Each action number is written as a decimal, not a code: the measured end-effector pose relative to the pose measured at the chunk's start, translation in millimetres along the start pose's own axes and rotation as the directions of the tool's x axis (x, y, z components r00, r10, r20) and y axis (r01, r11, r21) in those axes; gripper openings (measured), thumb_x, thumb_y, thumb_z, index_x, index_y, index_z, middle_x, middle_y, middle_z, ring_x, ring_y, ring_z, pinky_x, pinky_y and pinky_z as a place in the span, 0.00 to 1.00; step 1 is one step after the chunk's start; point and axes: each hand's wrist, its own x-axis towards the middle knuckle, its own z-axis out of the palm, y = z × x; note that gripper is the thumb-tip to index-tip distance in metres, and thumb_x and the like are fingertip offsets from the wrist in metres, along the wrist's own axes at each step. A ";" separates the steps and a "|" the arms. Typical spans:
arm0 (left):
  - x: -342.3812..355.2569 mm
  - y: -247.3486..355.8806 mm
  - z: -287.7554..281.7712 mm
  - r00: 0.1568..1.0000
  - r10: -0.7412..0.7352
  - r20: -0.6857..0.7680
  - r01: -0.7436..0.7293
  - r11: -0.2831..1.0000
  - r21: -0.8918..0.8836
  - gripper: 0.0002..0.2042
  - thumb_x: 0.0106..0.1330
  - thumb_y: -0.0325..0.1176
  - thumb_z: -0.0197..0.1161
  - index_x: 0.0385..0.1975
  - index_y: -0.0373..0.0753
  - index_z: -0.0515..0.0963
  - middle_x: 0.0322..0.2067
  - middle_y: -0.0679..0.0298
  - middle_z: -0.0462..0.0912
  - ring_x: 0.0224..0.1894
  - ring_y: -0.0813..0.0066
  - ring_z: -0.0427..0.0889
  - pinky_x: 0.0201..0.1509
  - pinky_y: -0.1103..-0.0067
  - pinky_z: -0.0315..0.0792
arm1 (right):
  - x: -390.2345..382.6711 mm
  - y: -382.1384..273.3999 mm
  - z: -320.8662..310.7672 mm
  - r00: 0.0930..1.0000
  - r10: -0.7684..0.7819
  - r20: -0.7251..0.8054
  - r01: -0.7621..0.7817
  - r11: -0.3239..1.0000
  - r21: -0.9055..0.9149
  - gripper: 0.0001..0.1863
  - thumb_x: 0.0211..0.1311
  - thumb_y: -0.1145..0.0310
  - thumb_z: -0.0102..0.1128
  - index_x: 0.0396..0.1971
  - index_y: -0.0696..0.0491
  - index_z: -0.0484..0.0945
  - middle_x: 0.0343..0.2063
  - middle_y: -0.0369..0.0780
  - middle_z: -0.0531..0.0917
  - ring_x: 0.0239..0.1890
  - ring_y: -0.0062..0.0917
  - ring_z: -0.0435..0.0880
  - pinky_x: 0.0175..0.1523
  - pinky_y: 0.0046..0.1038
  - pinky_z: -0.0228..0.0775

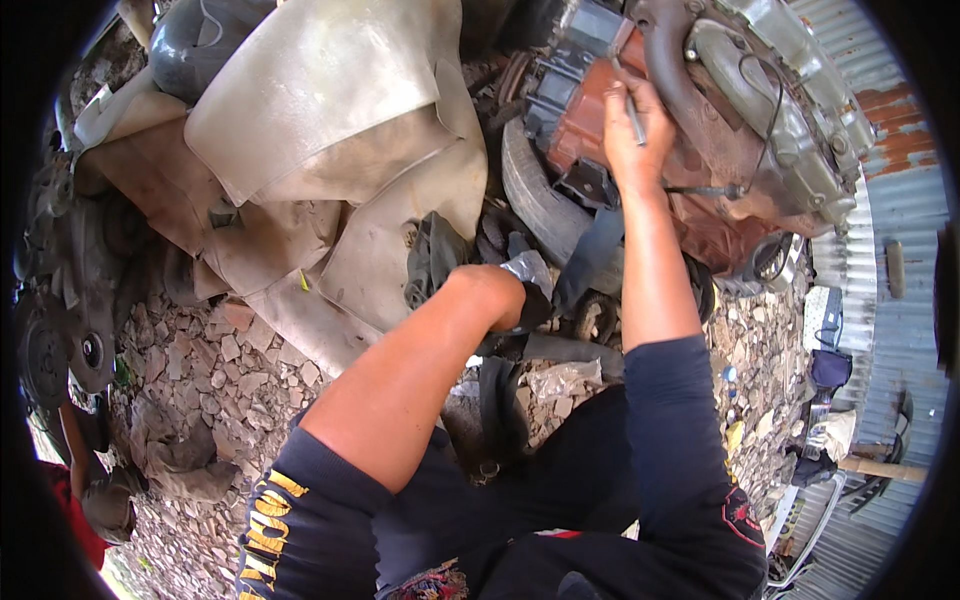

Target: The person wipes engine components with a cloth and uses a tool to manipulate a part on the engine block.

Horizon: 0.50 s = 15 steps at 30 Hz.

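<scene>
My right hand (638, 130) is closed around a slim grey metal rod (636, 120), whose upper end sticks out above the fingers. It is held over a large engine (580, 115) with a red-brown block and grey metal parts. Lower and to the left, my left hand (508, 298) is bent down at the wrist among dark parts. Its fingers are hidden, so what it holds, if anything, does not show. Beside it are a shiny clear plastic piece (528, 268) and a crumpled dark cloth or rubber piece (437, 255). A curved grey hose or pipe (540, 190) runs between my hands.
Large beige sheets (320, 100) lie folded over the pile at the upper left. Broken stones (230, 350) cover the ground. A corrugated metal wall (905, 290) stands to the right. At the lower left edge is another person's red sleeve (75, 510).
</scene>
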 end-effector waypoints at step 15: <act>-0.3 -0.1 0.1 0.999 0.031 -0.022 -0.031 0.999 0.031 0.14 0.52 0.30 0.56 0.34 0.33 0.84 0.40 0.49 0.83 0.44 0.56 0.83 0.46 0.67 0.76 | -10.4 2.5 -4.0 0.984 0.090 0.155 -0.083 0.995 -0.048 0.14 0.64 0.63 0.57 0.46 0.53 0.80 0.31 0.44 0.86 0.36 0.23 0.86 0.44 0.26 0.75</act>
